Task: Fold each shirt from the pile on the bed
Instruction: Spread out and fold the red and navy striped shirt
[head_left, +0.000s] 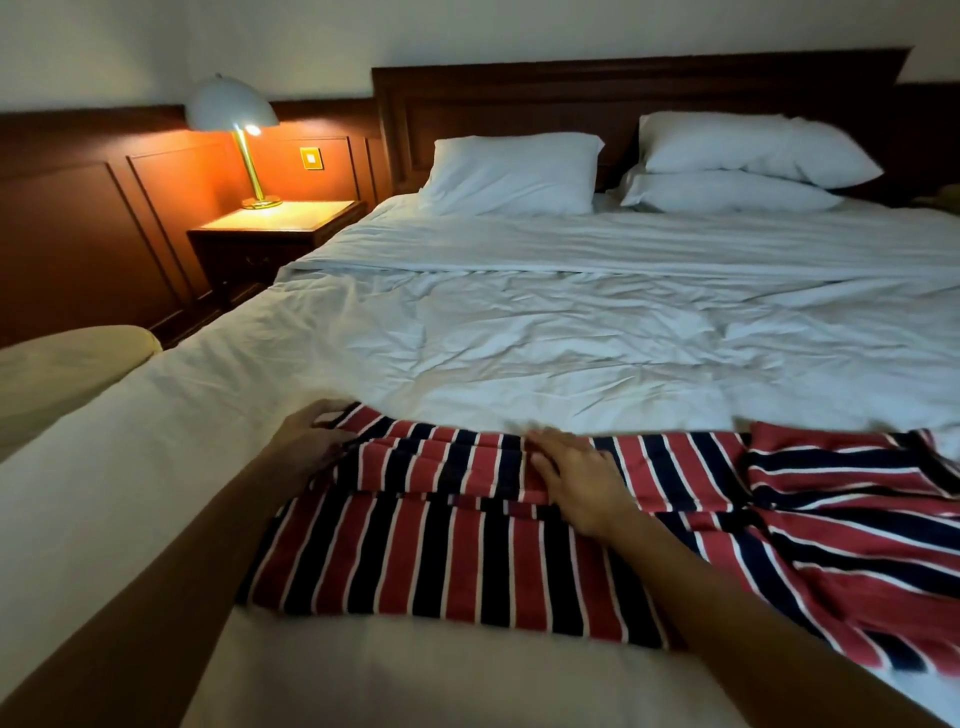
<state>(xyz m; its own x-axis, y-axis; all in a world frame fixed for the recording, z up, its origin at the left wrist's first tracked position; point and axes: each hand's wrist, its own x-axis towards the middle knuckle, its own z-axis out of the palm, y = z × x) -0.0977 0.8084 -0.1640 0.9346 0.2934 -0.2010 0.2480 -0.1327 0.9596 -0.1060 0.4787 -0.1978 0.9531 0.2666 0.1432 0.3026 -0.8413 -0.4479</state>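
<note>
Firstly, bed (571, 338): wide and soft, its white sheet creased, it filled the middle of the frame. On that surface you could expect cloth to drag rather than slide.
Striped shirt (467, 561): it lay in the lower centre of the frame, near the bed's close edge. It was a red, navy and white knit that looked light and limp, with a band turned over along its far side. Judging by the slack, you would best take it by seams or fold ends.
Right hand (576, 483): it lay flat on the fold, fingers straight and close together.
Left hand (311, 441): it sat at the shirt's upper left corner, fingers curled over the fold's end, pinching it.
</note>
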